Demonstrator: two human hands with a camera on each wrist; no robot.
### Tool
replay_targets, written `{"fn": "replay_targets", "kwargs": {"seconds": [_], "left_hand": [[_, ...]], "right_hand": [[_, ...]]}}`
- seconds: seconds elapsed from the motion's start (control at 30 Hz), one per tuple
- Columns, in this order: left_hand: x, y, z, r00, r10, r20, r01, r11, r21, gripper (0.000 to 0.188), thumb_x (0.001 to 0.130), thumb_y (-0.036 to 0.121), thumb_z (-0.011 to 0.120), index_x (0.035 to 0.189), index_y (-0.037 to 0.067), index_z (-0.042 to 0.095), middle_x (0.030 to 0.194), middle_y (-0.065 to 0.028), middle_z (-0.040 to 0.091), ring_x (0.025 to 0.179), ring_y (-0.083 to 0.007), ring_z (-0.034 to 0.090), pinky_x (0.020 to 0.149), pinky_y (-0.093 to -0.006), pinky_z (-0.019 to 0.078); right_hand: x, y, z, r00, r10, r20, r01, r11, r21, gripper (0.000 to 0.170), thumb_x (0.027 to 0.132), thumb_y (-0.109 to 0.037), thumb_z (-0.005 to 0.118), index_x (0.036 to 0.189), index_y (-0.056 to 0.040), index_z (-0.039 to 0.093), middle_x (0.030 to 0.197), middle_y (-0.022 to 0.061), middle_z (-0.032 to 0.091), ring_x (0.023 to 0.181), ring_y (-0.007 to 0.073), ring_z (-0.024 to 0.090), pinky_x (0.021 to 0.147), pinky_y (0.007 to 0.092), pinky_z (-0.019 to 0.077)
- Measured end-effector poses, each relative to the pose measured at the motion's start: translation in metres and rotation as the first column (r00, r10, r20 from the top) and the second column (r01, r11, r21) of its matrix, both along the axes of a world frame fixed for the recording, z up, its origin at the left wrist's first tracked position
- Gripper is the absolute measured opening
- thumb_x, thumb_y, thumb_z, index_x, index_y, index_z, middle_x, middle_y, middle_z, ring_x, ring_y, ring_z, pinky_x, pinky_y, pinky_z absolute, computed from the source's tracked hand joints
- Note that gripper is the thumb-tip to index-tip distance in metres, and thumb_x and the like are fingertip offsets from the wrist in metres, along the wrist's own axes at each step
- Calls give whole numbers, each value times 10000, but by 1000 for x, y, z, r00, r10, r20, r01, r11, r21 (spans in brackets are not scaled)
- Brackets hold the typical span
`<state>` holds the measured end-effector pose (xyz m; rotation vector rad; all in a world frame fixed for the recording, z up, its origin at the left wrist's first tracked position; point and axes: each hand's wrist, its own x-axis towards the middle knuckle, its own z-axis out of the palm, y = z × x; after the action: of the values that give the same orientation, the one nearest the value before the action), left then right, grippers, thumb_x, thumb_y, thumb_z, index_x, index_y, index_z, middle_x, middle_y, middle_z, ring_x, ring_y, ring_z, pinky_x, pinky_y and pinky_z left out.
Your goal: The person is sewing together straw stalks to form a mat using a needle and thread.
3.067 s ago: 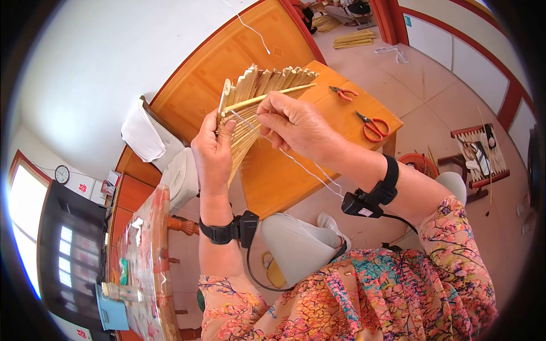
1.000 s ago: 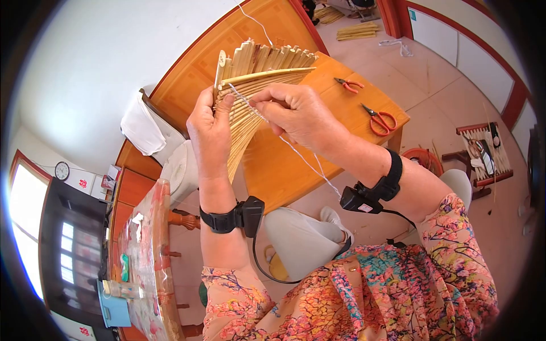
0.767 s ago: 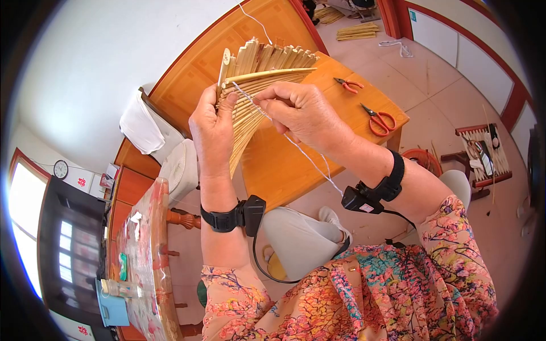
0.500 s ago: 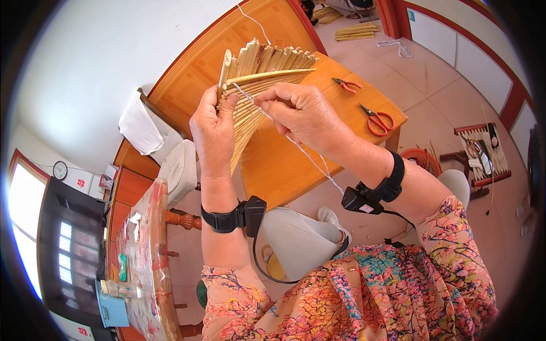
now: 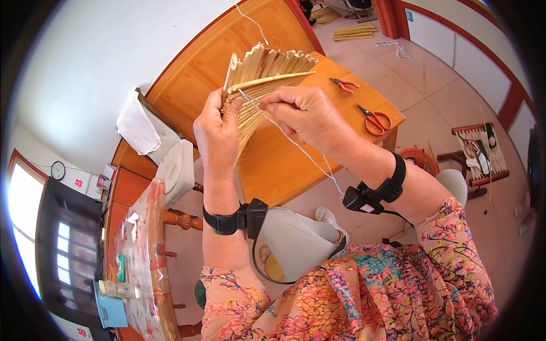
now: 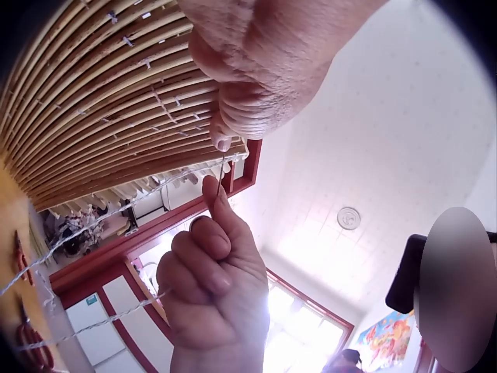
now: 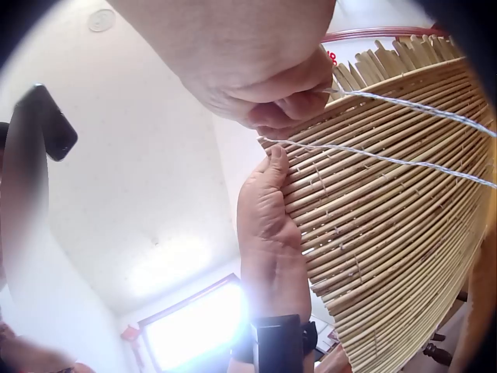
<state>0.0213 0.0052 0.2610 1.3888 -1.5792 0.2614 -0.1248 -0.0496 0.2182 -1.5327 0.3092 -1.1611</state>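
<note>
The left hand (image 5: 218, 133) grips the near left corner of a panel of pale stalks (image 5: 250, 116), its thumb on the front face. In the left wrist view the right hand (image 6: 213, 287) pinches a thin needle-like piece (image 6: 221, 171) between thumb and forefinger, its far end at the panel edge by the left fingertips. White string (image 5: 296, 149) runs from the panel's corner past the right hand and hangs in a loop toward the right wrist. Two strands of string (image 7: 404, 161) cross in front of the stalks in the right wrist view.
Pliers (image 5: 344, 85) and red-handled scissors (image 5: 374, 119) lie on the wooden table (image 5: 273, 179) beyond the hands. A covered table (image 5: 153, 250) stands at left, a red basin (image 5: 418, 161) and a stool (image 5: 481, 153) at right. Stalks (image 5: 355, 32) lie on the far floor.
Since about three seconds ago, the panel's lower part shows less beside the left wrist. Over the last half second the left hand and panel corner have shifted slightly right and down; the right hand still pinches.
</note>
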Motion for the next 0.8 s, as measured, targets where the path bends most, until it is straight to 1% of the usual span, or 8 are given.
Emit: {"fn": "replay_targets", "kwargs": {"seconds": [0.13, 0.23, 0.3, 0.37, 0.4, 0.5, 0.57, 0.8], "left_hand": [[-7, 3, -12, 1000, -6, 4, 6, 1000, 1, 185, 848, 116, 574, 979, -14, 576, 745, -120, 617, 649, -123, 542, 604, -269, 444], [-19, 7, -25, 1000, 9, 19, -9, 1000, 8, 198, 843, 131, 581, 984, -7, 574, 757, -140, 617, 633, -173, 569, 591, -282, 449], [-24, 8, -36, 994, 46, 99, -47, 999, 9, 201, 838, 139, 587, 989, 7, 572, 782, -156, 617, 647, -242, 592, 583, -297, 455], [-27, 10, -41, 993, 32, 110, -33, 999, 7, 201, 831, 133, 593, 988, 11, 571, 793, -157, 618, 658, -265, 595, 580, -302, 458], [-29, 11, -43, 991, 22, 130, -23, 1000, 4, 201, 825, 128, 599, 987, 14, 569, 803, -158, 619, 670, -288, 598, 577, -308, 462], [-32, 11, -50, 995, -22, 97, 24, 1000, -17, 197, 815, 106, 605, 986, 17, 569, 807, -152, 620, 682, -283, 610, 570, -311, 465], [-33, 11, -51, 993, -14, 114, 16, 1000, -14, 200, 810, 102, 608, 985, 15, 567, 805, -152, 620, 685, -283, 612, 570, -312, 466], [-33, 8, -50, 989, 27, 148, -31, 999, 23, 206, 809, 117, 609, 987, 21, 566, 798, -152, 621, 697, -293, 613, 573, -324, 468]], "right_hand": [[-12, 8, -5, 999, 12, -37, -10, 999, 45, 173, 868, -136, 511, 920, -6, 614, 539, -35, 446, 456, 26, 391, 412, 187, 310], [-21, 16, -19, 996, 36, -82, -29, 996, 90, 171, 881, -146, 508, 934, -8, 595, 548, -36, 437, 470, 24, 382, 419, 188, 301], [-25, 20, -31, 993, 41, -112, -31, 995, 93, 170, 890, -150, 502, 944, -10, 584, 553, -36, 431, 481, 23, 380, 425, 187, 299], [-28, 22, -42, 996, 33, -82, -27, 997, 71, 122, 874, -109, 503, 864, 3, 550, 556, 19, 487, 489, 68, 427, 451, 236, 359], [-29, 23, -47, 996, 29, -89, -22, 997, 73, 122, 874, -109, 503, 864, 3, 550, 556, 19, 487, 489, 68, 427, 451, 236, 359], [-25, 27, -61, 991, -72, -114, 78, 996, 43, 95, 869, -98, 517, 866, -7, 541, 569, 38, 487, 502, 81, 433, 461, 246, 369], [-19, 30, -71, 977, -212, -6, 212, 977, -25, 72, 856, -81, 537, 850, -10, 527, 573, 69, 480, 510, 108, 443, 474, 261, 380], [-9, 33, -73, 969, -241, 59, 239, 971, 25, 62, 847, -60, 541, 852, -6, 511, 581, 102, 479, 507, 137, 434, 481, 275, 381]]}}
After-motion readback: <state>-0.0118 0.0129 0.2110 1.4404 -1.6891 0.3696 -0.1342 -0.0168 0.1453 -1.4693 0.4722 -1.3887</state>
